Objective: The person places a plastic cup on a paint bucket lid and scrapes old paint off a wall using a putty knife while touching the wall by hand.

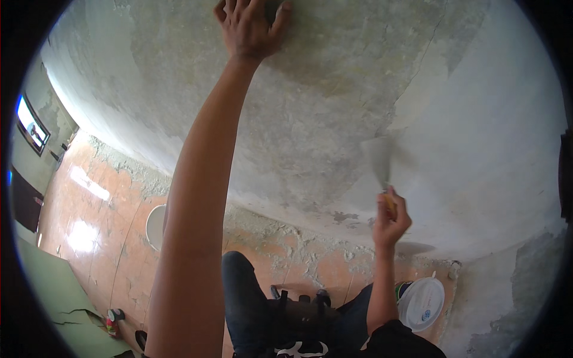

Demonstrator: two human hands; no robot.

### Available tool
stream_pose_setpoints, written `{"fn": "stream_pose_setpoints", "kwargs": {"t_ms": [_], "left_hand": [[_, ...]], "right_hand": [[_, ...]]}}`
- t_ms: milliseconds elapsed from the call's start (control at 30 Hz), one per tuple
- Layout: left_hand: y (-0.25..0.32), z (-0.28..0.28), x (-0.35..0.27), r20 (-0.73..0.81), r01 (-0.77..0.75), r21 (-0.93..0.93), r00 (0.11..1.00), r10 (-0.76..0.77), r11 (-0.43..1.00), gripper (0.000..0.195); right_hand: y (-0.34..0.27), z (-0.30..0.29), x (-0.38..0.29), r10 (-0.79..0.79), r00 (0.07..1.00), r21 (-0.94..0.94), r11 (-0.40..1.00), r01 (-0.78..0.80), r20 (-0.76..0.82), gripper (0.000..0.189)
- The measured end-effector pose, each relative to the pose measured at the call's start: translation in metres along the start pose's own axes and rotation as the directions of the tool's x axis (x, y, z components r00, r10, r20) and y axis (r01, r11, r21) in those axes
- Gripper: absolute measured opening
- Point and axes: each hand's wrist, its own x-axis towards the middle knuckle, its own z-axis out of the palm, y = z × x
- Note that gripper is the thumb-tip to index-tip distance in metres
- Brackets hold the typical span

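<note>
My left hand (253,27) rests with its fingers spread against a wall (304,103) of patchy grey plaster, near the top of the view; its fingertips are partly cut off by the edge. At the right, my right hand (391,219) grips the yellowish handle of a scraper or putty knife (379,156). The wide, blurred blade points up and lies at or close to the wall, beside the border between rough grey plaster and a smoother pale layer. Whether the blade touches the wall, I cannot tell. A thin crack runs up the wall above it.
Flakes and debris (291,232) lie along the wall's foot on the orange tiled floor (130,232). A lidded plastic bucket (421,304) stands low right, and a white round container (156,227) is partly behind my left arm. A cracked green board (53,286) and a can (113,328) lie lower left.
</note>
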Motion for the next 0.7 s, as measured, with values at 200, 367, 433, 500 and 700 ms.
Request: {"fn": "stream_pose_setpoints", "kwargs": {"t_ms": [200, 367, 433, 500, 700], "left_hand": [[-0.002, 0.003, 0.005, -0.028, -0.022, -0.014, 0.999, 0.021, 1.0, 0.063], [0.002, 0.002, 0.0, -0.026, -0.017, -0.009, 1.0, 0.017, 1.0, 0.061], [0.001, 0.004, 0.002, -0.025, -0.023, -0.006, 0.999, 0.023, 1.0, 0.061], [0.0, 0.003, 0.001, -0.03, -0.001, -0.003, 1.0, 0.001, 1.0, 0.062], [0.002, 0.005, -0.002, 0.011, 0.012, -0.014, 1.0, -0.012, 1.0, 0.061]], "right_hand": [[-0.02, 0.0, 0.022, 0.023, 1.0, -0.103, 0.994, -0.024, -0.012, 0.016], [-0.003, -0.012, 0.016, -0.029, 1.0, -0.056, 0.998, 0.029, -0.005, 0.017], [0.005, -0.017, 0.01, 0.001, 1.0, -0.057, 0.998, -0.003, -0.026, 0.016], [0.001, -0.006, 0.016, -0.037, 0.999, -0.077, 0.996, 0.035, -0.033, 0.017], [-0.036, 0.012, 0.029, -0.046, 0.996, -0.075, 0.996, 0.051, 0.075, 0.018]]}}
